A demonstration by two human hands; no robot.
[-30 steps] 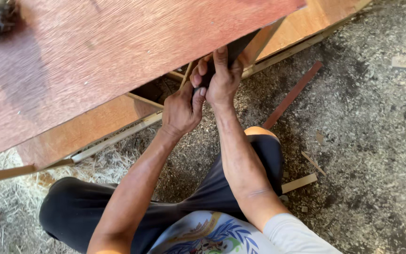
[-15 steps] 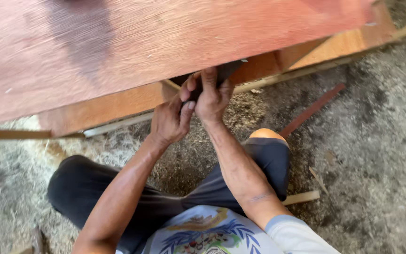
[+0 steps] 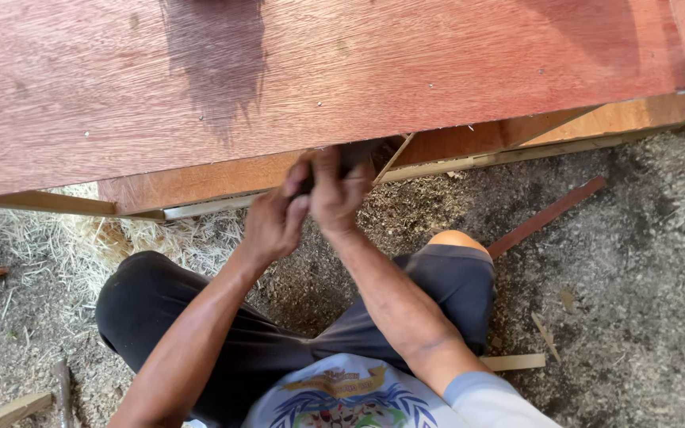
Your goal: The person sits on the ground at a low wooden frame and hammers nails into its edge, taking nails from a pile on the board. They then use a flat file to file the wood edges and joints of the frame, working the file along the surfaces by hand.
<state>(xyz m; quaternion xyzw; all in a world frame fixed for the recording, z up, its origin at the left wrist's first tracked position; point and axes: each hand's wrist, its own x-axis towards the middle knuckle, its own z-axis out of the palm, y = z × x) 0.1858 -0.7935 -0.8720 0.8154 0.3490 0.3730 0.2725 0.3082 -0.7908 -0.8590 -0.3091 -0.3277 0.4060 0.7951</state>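
Dark tool (image 3: pixel 356 155) — both hands' fingers (image 3: pixel 328 170) wrapped

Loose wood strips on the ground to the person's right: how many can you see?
3: a long reddish strip beyond the knee, a pale flat strip beside the right leg, and a small sliver just above it. More may lie hidden under the big board.

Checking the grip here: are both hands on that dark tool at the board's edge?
Yes, the left hand and right hand are wrapped together around the dark tool under the red board.
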